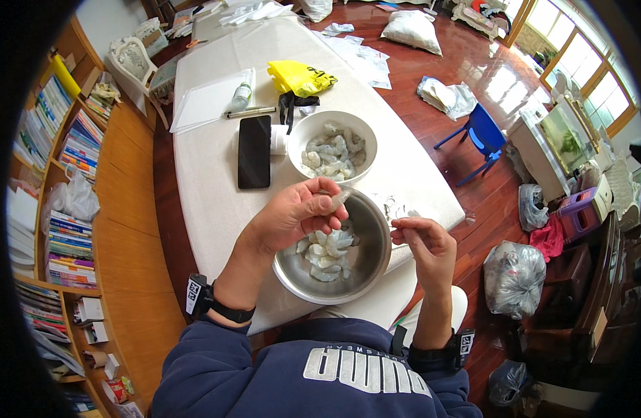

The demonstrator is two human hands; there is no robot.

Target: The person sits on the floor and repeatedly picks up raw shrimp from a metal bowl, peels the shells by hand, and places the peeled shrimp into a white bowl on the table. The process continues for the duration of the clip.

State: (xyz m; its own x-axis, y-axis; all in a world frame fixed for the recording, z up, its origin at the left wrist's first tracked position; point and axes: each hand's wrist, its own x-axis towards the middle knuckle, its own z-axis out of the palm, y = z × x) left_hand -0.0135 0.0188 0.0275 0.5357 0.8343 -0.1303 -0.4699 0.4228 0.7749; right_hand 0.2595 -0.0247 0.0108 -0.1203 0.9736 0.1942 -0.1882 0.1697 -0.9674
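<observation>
Above the far rim of a steel bowl, my left hand is closed on a pale peeled shrimp, pinched between thumb and fingers. My right hand is just right of the bowl, with thumb and forefinger pinched together; what is between them, if anything, is too small to make out. Several peeled shrimp lie in the steel bowl. Behind it stands a white bowl with more greyish shrimp. Small dark scraps lie on the table near my right fingertips.
A black phone leans beside the white bowl on the pale-covered table. Farther back are a clear bottle, pens, paper sheets and a yellow bag. Bookshelves line the left; a blue chair stands right.
</observation>
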